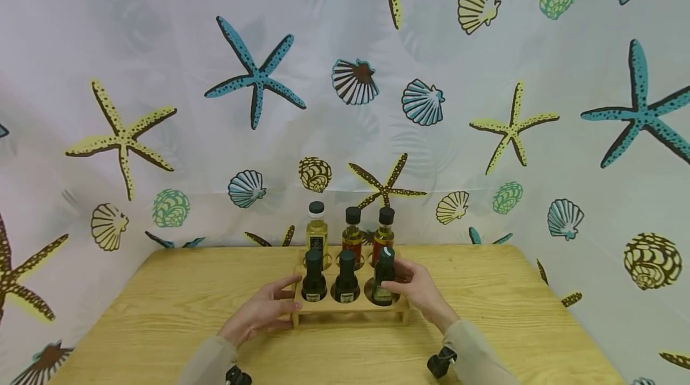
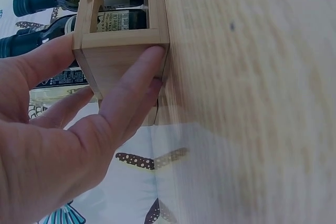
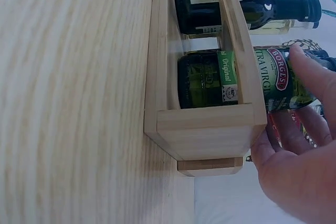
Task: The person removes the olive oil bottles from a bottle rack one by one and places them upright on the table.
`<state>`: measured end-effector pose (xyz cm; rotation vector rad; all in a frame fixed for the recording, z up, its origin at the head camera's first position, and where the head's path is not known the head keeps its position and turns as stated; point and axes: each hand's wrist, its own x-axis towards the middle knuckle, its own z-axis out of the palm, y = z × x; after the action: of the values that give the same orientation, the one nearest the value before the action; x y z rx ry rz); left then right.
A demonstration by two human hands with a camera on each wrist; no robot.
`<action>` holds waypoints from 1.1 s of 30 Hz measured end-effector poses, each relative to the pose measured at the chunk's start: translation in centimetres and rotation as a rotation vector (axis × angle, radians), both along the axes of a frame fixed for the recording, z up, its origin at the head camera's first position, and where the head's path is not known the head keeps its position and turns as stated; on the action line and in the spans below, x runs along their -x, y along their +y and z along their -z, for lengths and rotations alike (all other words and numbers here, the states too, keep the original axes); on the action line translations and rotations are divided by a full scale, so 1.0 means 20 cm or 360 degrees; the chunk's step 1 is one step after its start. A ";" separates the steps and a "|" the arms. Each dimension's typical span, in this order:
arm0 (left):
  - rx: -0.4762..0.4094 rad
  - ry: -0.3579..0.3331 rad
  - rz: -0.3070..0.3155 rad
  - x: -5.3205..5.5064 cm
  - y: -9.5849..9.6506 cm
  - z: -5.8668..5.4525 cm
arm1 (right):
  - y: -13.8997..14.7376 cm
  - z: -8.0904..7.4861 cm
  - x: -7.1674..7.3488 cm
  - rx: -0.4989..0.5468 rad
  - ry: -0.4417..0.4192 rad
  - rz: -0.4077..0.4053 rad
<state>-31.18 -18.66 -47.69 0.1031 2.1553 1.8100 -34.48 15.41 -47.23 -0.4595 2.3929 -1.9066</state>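
Observation:
A wooden bottle rack stands on the table with two rows of bottles in its round holes. My right hand holds a green olive oil bottle in the front right hole, thumb on the near side and fingers behind. The bottle's lower part shows inside the rack in the right wrist view. At the rack's left end my left hand rests its extended fingers against the wooden end panel. Two dark bottles, one at front left and one at front middle, stand upright beside the olive oil bottle.
Behind them are a pale yellow oil bottle and two bottles with red labels, one in the middle and one at right. The wooden table reaches back to a curtain printed with starfish and shells.

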 end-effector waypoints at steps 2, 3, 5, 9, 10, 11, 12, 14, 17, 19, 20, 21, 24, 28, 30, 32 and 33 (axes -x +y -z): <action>0.0003 -0.0002 -0.0008 0.00 0.00 0.00 | 0.00 0.00 0.00 -0.0019 -0.0004 0.0002; 0.0004 -0.0006 -0.0012 0.00 0.00 0.00 | 0.00 0.00 0.00 -0.0030 -0.0001 0.0000; 0.0004 -0.0020 -0.0019 0.00 0.00 0.01 | 0.00 0.00 0.00 -0.0040 -0.0004 -0.0009; 0.0015 -0.0031 -0.0038 0.00 0.01 0.00 | 0.00 0.00 0.00 -0.0051 -0.0007 -0.0046; 0.0016 -0.0032 -0.0040 0.00 0.00 0.00 | 0.01 -0.01 0.00 -0.0052 -0.0008 -0.0055; 0.0017 -0.0035 -0.0044 0.00 0.01 0.00 | 0.01 -0.01 0.00 -0.0052 -0.0009 -0.0064; 0.0016 -0.0039 -0.0047 0.00 0.01 0.00 | 0.01 -0.01 0.00 -0.0049 -0.0013 -0.0069; 0.0019 -0.0044 -0.0052 -0.01 0.01 -0.01 | 0.01 -0.01 0.01 -0.0039 -0.0012 -0.0083; 0.0026 -0.0049 -0.0063 -0.01 0.01 -0.01 | 0.01 -0.01 0.01 -0.0012 -0.0021 -0.0094; 0.0033 -0.0044 -0.0073 -0.01 0.01 -0.01 | 0.02 -0.01 0.02 0.0000 -0.0016 -0.0100; 0.0040 -0.0040 -0.0078 -0.01 0.01 -0.01 | 0.02 -0.01 0.02 0.0011 -0.0026 -0.0093; 0.0042 -0.0036 -0.0082 -0.01 0.01 -0.01 | 0.02 -0.01 0.02 0.0018 -0.0024 -0.0091; 0.0047 -0.0024 -0.0081 -0.02 0.01 -0.01 | 0.03 -0.02 0.03 0.0020 -0.0003 -0.0076; 0.0049 -0.0018 -0.0077 -0.02 0.02 0.00 | 0.03 -0.03 0.03 0.0028 0.0001 -0.0086; 0.0053 -0.0018 -0.0077 -0.02 0.02 0.00 | 0.03 -0.05 0.04 0.0040 -0.0004 -0.0110; 0.0057 -0.0020 -0.0078 -0.02 0.02 -0.01 | 0.04 -0.06 0.04 0.0050 0.0000 -0.0133; 0.0055 -0.0020 -0.0076 -0.02 0.02 -0.01 | 0.04 -0.06 0.04 0.0051 0.0008 -0.0142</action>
<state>-30.84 -18.23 -47.57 0.0324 2.1971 1.7938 -35.22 16.14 -45.94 -0.5637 2.3064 -1.9108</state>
